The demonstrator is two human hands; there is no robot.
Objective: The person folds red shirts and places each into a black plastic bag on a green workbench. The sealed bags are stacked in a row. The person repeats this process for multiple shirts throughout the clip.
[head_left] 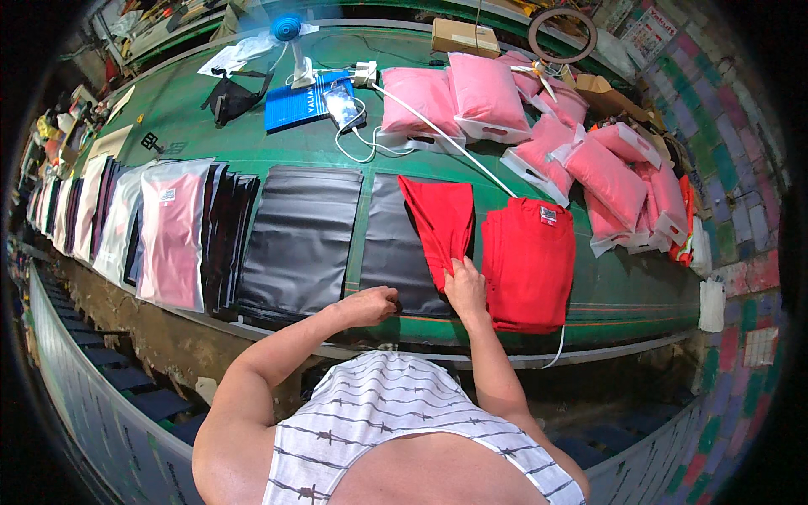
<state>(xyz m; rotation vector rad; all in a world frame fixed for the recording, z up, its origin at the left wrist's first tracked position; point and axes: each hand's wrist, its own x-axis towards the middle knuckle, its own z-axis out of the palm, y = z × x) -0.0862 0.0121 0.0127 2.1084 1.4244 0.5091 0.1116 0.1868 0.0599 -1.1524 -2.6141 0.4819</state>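
Note:
My right hand [465, 288] is closed on the lower end of a red garment [439, 220], which hangs together in a narrow, bunched shape over a black plastic bag [385, 240]. My left hand [369, 306] has its fingers curled at the lower left of that bag, with nothing visible in them. Right of my right hand lies a stack of folded red shirts [528, 265], the top one with a pale neck label. Another pile of flat black plastic bags [300, 236] lies left of the bag under the red garment.
A row of clear-packed garments [172, 240] lines the table's left front. Pink filled bags [488, 94] heap up at the back right. A white rod [446, 139], a phone [343, 108] with a cable, a blue box [290, 114] and a small fan [290, 38] occupy the green table [227, 145].

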